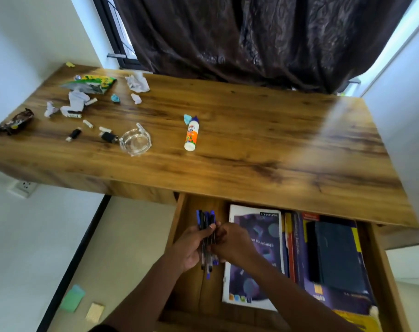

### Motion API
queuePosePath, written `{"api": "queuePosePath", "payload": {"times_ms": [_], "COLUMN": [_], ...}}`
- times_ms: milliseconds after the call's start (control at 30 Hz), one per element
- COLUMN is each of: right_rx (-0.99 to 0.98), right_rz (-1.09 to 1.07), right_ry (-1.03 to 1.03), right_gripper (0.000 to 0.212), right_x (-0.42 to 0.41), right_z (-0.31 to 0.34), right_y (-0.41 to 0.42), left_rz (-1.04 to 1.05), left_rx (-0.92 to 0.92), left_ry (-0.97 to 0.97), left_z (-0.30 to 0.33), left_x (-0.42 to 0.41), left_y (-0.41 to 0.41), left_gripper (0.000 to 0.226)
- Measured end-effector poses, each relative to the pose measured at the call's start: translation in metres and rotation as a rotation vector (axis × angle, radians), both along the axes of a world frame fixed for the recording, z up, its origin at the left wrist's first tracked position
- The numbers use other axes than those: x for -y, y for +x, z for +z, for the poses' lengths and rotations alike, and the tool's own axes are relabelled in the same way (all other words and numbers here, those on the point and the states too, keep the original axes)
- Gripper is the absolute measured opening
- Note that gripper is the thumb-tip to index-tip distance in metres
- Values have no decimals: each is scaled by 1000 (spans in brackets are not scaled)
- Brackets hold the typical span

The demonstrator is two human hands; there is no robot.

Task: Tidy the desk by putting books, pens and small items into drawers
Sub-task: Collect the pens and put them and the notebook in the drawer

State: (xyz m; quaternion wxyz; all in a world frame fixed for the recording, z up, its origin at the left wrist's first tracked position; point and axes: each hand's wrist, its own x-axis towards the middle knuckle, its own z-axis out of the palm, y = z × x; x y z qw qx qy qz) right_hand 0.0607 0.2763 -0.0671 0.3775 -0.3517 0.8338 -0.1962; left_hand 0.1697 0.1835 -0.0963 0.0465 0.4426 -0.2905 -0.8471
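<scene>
A bundle of blue and black pens [205, 219] is held over the left part of the open wooden drawer [179, 212]. My left hand [191, 245] grips the bundle from the left, and my right hand [232, 243] closes on it from the right. Inside the drawer lie a purple notebook [256, 259] and several books, with a dark blue book [337, 255] on top at the right. On the desk top [251, 140] lies a glue bottle [191, 134] beside a small blue scrap [187, 119].
Far left on the desk are crumpled papers [138, 83], a green packet [93, 83], a brown wrapper [18, 121], small black and white items [109, 136] and a glass ashtray [135, 141]. A dark curtain [251, 37] hangs behind. A green pad [72, 298] lies on the floor.
</scene>
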Motion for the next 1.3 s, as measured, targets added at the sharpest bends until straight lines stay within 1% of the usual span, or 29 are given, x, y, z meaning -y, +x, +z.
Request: {"api": "queuePosePath", "payload": {"times_ms": [67,167,267,400,500,600,767,833,900,1000,1133,1300], "right_rx": [12,44,74,42,64,83,112,112,128,116,111,120], "right_rz": [30,23,-18,-83,-133,-189,-163,-113,-111,-101,-79,-62], "right_ry": [44,87,113,120,136,111,72,52,18,22,16,38], "right_gripper": [9,13,11,28,31,36,50,49,45,48,51,62], "right_x": [-3,-8,-14,-12,-14,-23,-33,-36,-38,-40,-41,-42], "right_z": [-16,-39,-58,-69,-72,-75,-76,-75,-74,-76,-85,-88], "right_y": [8,21,34,39,41,42,45,47,49,54,58,59], "left_rz": [-32,-51,-53,-49,-71,-133,-159,-193,-209,-219,-215,-222], "left_rx": [48,107,140,185,240,269,283,299,327,372,433,514], "left_ry": [6,27,30,-43,-112,-193,-204,-221,-241,-264,-290,-401], "left_z": [-11,-25,-36,-46,-47,-50,-44,-45,-48,-53,-53,-49], "left_x": [-6,-17,-23,-24,-30,-39,-47,-49,-49,-50,-49,-44], "left_y": [7,14,18,15,11,12,21,28,37,47,53,55], "left_gripper": [26,23,19,25,32,30,24,25,29,32,30,30]}}
